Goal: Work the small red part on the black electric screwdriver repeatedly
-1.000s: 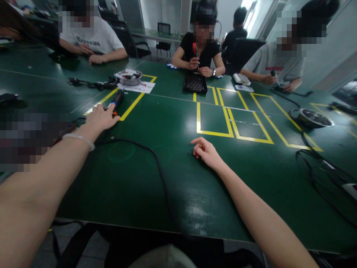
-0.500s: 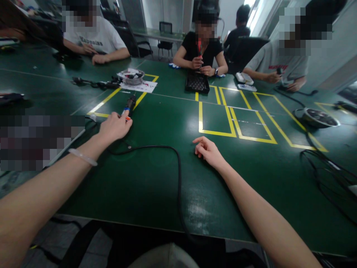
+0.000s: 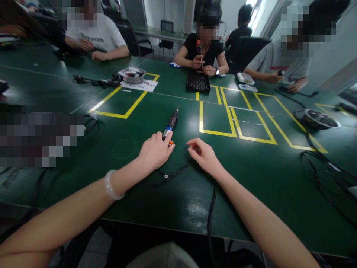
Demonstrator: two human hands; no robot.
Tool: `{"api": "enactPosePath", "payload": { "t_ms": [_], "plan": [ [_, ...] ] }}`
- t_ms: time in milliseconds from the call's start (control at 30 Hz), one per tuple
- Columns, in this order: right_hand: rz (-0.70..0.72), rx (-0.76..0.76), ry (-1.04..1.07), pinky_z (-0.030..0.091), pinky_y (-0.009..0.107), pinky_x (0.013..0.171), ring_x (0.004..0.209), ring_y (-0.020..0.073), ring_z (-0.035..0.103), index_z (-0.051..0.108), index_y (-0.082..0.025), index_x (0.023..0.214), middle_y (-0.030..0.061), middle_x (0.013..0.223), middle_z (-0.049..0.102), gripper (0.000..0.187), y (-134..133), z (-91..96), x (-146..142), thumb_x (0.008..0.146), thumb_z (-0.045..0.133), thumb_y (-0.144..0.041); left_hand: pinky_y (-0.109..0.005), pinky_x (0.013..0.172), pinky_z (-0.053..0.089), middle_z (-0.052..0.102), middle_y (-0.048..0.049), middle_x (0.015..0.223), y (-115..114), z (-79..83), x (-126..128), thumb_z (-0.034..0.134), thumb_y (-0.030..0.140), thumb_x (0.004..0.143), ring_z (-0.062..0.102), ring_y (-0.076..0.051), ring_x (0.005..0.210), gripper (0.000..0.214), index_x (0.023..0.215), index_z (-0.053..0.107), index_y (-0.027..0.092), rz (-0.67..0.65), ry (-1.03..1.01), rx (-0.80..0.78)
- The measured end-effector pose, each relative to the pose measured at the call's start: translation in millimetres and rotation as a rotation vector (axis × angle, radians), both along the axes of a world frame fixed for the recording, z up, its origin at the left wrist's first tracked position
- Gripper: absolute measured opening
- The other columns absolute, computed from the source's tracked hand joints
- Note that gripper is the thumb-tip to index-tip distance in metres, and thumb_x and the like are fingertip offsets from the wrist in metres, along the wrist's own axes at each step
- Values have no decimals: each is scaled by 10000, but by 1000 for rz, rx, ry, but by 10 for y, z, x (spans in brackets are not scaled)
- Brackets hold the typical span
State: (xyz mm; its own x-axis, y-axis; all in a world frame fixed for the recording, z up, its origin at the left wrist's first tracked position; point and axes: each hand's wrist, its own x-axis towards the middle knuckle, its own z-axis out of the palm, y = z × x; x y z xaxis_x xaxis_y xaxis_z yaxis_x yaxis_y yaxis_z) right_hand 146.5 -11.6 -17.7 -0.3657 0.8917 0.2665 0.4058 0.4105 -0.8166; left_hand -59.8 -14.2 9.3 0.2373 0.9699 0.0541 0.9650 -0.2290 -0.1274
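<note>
1. Big green bench point(image 3: 150, 108) in a shared workroom. It had yellow tape boxes point(image 3: 228, 126) marked on it, and other people sat along the far side busy with their own stuff.
2. The left hand point(image 3: 156, 150) had its grip closed loosely over the butt end of an electric screwdriver point(image 3: 171, 123). Only the rear was covered; the barrel and bit stuck out ahead, pointing away across the bench.
3. The right hand point(image 3: 202, 156) rested just beside it, fingers half curled, grip open with nothing in it.
4. What looked dodgy to me: the hold was right at the back and the tool was lying flat on a shiny surface. The bit end could easily have swung sideways or rolled out from under the fingers.
5. Other worry was the cable point(image 3: 173, 173). It looped under the left wrist and ran off the near edge between the arms, so a snag on a forearm or the bracelet point(image 3: 110, 186) could have yanked the tool loose.
6. Position-wise, the screwdriver lay on bare green between the left tape box and the middle ones. It ran forward from the left knuckles, and sat near the right fingertips but not touching them.
</note>
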Motion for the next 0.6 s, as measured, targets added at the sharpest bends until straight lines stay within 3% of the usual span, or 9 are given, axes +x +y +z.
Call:
{"api": "enactPosePath", "payload": {
  "t_ms": [167, 300, 500, 600],
  "plan": [
    [74, -61, 28, 458, 281, 685, 799, 156, 584, 554, -211, 1095, 34, 913, 631, 227, -14, -52, -43, 890, 569, -306, -357, 690, 427, 556, -180, 1092, -107, -8, 323, 357, 451, 972, 562, -304, 951, 560, 1475, 391, 207, -59, -22, -26],
    [87, -126, 110, 468, 276, 679, 763, 146, 576, 547, -205, 1007, 15, 845, 613, 199, 12, -91, -25, 857, 615, -316, -362, 667, 418, 560, -186, 1057, -145, -20, 454, 359, 370, 971, 572, -305, 934, 492, 1411, 465, 175, -91, -46, -26],
    [117, -233, 188, 470, 249, 603, 664, 108, 541, 531, -192, 905, 4, 820, 588, 151, 56, -115, 29, 827, 625, -280, -363, 669, 426, 559, -170, 1073, -179, 3, 423, 380, 466, 954, 577, -306, 948, 517, 1408, 464, 234, -145, -86, -35],
    [105, -290, 218, 461, 229, 537, 618, 97, 521, 519, -191, 890, -8, 785, 567, 190, 77, -83, 72, 794, 650, -289, -375, 693, 441, 551, -170, 1121, -177, 6, 333, 412, 568, 915, 573, -316, 979, 636, 1468, 393, 253, -162, -141, -56]
  ]
}}
